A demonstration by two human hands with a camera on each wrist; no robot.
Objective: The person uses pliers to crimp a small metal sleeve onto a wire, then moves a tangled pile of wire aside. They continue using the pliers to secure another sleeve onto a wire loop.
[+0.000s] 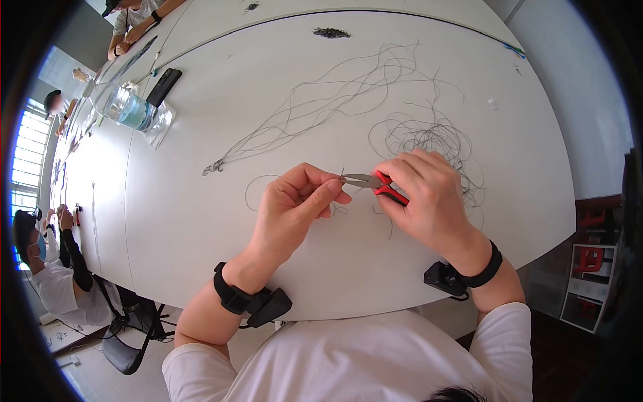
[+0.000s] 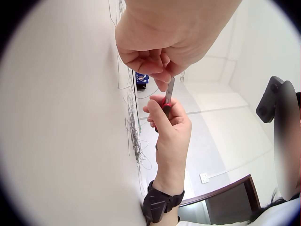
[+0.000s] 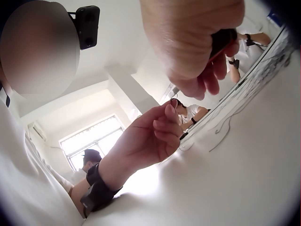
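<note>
My left hand (image 1: 295,204) pinches a thin grey wire (image 1: 343,172) between thumb and index finger, over the white table. A short end of that wire stands up at the fingertips. Red-and-black long-nose pliers (image 1: 394,195) are gripped in my right hand (image 1: 432,194), with their narrow tips right at the wire and the left fingertips. In the left wrist view the pliers (image 2: 170,92) meet the left hand's fingertips. The right wrist view shows the left hand (image 3: 146,136) pinching, while the right hand (image 3: 197,42) covers most of the pliers.
A loose tangle of wire (image 1: 429,134) lies beyond my right hand. Longer wires (image 1: 288,127) stretch across the table to a twisted end at left. Farther off are a dark wire heap (image 1: 331,32), a bottle (image 1: 127,108) and a phone (image 1: 165,86). Other people sit along the left.
</note>
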